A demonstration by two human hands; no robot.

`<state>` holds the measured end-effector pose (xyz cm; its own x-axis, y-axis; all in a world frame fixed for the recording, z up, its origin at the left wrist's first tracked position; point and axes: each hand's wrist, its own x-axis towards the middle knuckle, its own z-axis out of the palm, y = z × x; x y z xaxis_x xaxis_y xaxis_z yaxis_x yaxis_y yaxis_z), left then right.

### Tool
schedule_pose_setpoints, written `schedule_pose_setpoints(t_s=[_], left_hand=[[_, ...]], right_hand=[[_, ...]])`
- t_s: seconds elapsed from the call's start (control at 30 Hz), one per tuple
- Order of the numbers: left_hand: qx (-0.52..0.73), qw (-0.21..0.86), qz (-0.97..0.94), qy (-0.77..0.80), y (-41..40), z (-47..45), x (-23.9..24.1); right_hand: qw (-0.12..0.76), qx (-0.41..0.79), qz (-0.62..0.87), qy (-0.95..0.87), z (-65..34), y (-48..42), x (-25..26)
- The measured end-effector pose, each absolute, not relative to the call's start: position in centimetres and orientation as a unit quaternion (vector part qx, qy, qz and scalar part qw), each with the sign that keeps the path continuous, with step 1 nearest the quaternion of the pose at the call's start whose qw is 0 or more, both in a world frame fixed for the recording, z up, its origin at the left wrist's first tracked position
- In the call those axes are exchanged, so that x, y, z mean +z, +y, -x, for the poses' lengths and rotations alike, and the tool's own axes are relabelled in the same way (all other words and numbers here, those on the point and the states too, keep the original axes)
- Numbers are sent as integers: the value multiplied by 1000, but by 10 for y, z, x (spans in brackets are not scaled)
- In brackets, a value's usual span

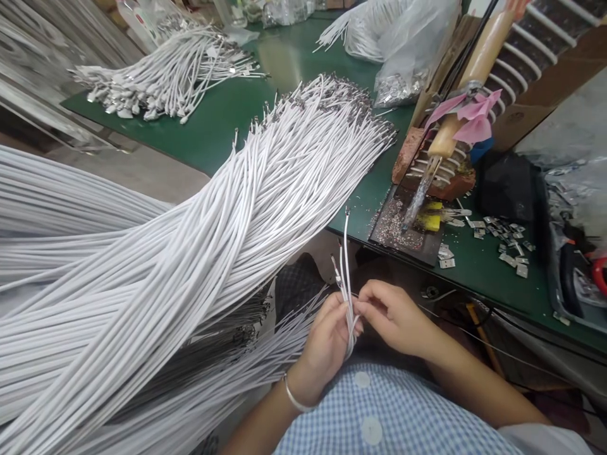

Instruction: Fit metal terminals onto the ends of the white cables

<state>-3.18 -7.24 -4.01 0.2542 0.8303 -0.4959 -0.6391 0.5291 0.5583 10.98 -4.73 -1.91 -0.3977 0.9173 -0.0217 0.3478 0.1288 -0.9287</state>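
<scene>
Gripping a few white cables (pixel 348 284) between the closed fingers of the left hand (pixel 327 335), with the tips up, in front of blue checked cloth (pixel 403 411) and near the edge of the green table (pixel 203 139). Pinching at the same cables with the thumb and finger of the right hand (pixel 396 316). Working beside a big white bundle (pixel 265 189), lying partly on the table. Facing, up to the right, an iron (pixel 446 136) pointing down at a dark plate (pixel 429 251), near shiny plugs (pixel 509 237).
</scene>
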Motion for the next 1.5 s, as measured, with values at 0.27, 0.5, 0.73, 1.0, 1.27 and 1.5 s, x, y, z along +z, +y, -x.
schedule_pose_setpoints(t_s=[0.27,0.5,0.73,1.0,1.27,1.5], left_hand=[[439,767,-200,424,-80,38,-42],[410,728,-272,476,-92,45,-48],[370,720,-328,486,-97,49,-46],[394,697,-347,488,-93,50,-45],[422,680,-339,495,-93,51,-50],[447,668,-304,510,-92,52,-53]], right_hand=[[349,528,492,-597,-117,-41,-15],[359,497,510,-604,-106,-31,-25],[352,614,465,-532,-93,-29,-29],[326,664,433,-515,-92,-40,-32],[301,677,440,-507,-92,-43,-28],[304,627,441,-566,-96,-44,-29]])
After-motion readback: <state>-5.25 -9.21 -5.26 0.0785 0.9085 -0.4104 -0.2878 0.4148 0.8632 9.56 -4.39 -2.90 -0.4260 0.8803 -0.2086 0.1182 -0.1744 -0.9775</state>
